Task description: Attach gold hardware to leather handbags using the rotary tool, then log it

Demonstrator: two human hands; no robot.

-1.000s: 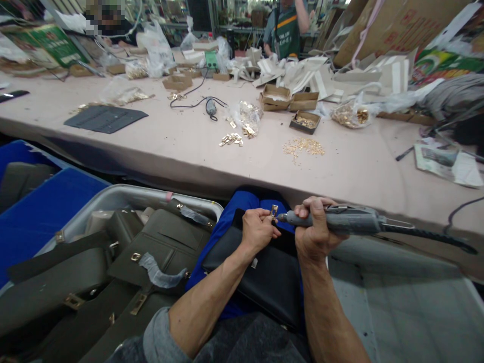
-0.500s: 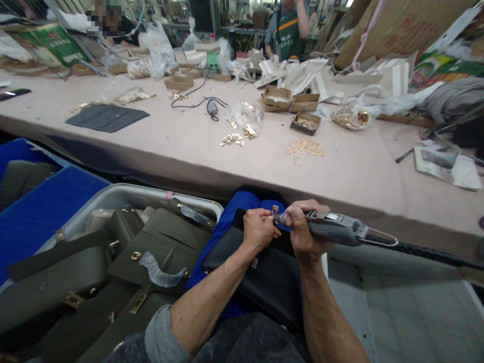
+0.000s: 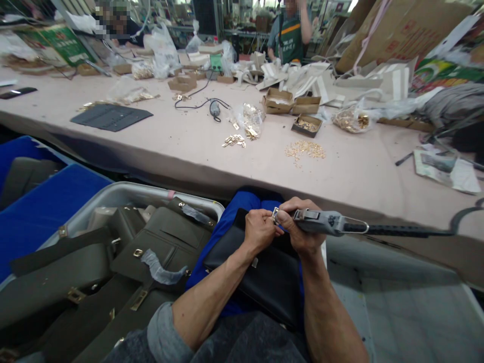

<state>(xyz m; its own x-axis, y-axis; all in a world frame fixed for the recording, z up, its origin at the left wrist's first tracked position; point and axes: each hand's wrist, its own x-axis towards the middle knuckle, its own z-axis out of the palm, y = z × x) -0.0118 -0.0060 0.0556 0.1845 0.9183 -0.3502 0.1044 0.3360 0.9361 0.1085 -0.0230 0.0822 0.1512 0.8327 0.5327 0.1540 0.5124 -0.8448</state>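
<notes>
Over my lap, my left hand [image 3: 260, 229] is closed, its fingertips pinching a small shiny metal clasp plate [image 3: 275, 215]. My right hand [image 3: 301, 227] is wrapped round a grey electric screwdriver [image 3: 323, 222], which lies nearly level with its cable end to the right. The screwdriver's tip is hidden by my right fingers, right up against the clasp plate. Under both hands a black leather bag [image 3: 270, 282] rests on my lap, with a small metal fitting on its front. Whether the plate is joined to the bag cannot be seen.
A white bin [image 3: 124, 190] of olive bags stands at my left, a pale bin [image 3: 408, 302] at my right. On the table [image 3: 181, 136] are loose metal plates [image 3: 234, 140], tiny gold parts [image 3: 305, 149] and small boxes [image 3: 306, 125]. Another person [image 3: 290, 35] is across the table.
My right hand and the screwdriver have moved left, closer to my left fingers. The clasp plate, upright above the fingers before, now sits lower and tilted between both hands.
</notes>
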